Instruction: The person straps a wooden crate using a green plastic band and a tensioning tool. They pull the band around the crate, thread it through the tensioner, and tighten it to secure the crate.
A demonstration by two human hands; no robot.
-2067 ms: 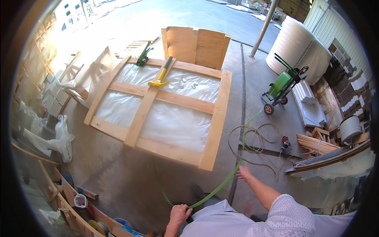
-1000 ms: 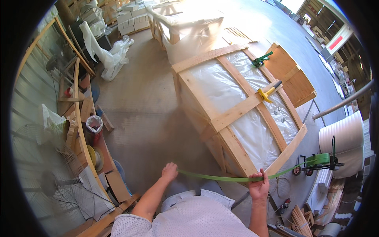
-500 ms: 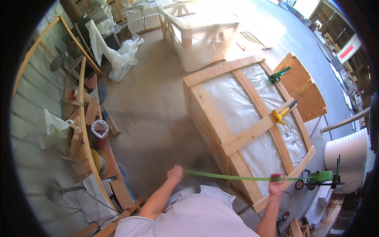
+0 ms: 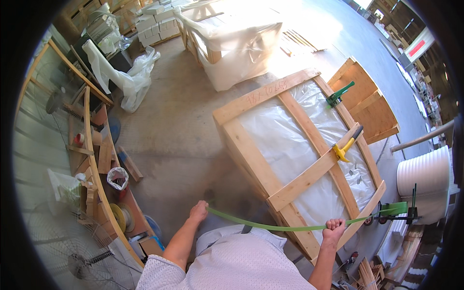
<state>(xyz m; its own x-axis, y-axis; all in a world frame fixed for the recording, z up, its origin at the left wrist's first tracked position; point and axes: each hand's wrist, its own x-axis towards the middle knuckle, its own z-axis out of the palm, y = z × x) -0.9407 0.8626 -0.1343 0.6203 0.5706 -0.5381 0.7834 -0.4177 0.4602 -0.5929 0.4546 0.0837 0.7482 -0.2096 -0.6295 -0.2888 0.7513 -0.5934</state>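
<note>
Green strap (image 4: pixel 266 225) stretches between my two fists in a shallow sag, just in front of my waist. My left hand (image 4: pixel 198 211) is clenched round it on one side. My right hand (image 4: pixel 334 229) grips it too, raised near the closest corner of a wooden crate (image 4: pixel 313 166). From my right fist the strap runs on toward a wheeled reel cart (image 4: pixel 394 209), which carries a green coil beside a big white ribbed roll (image 4: pixel 423 171).

The crate stands ahead of me to the right, its top framed in pale planks over clear plastic sheeting. A hammer (image 4: pixel 341 152) with a yellow head and dark grip lies on the middle plank, and a green hand tool (image 4: pixel 340 94) rests on the far edge. Past that edge is a plywood box (image 4: pixel 368 102). Farther off to the left I see another crate draped in plastic (image 4: pixel 241 60), and a lined bucket (image 4: pixel 117 178) sits among scraps on my left.
</note>
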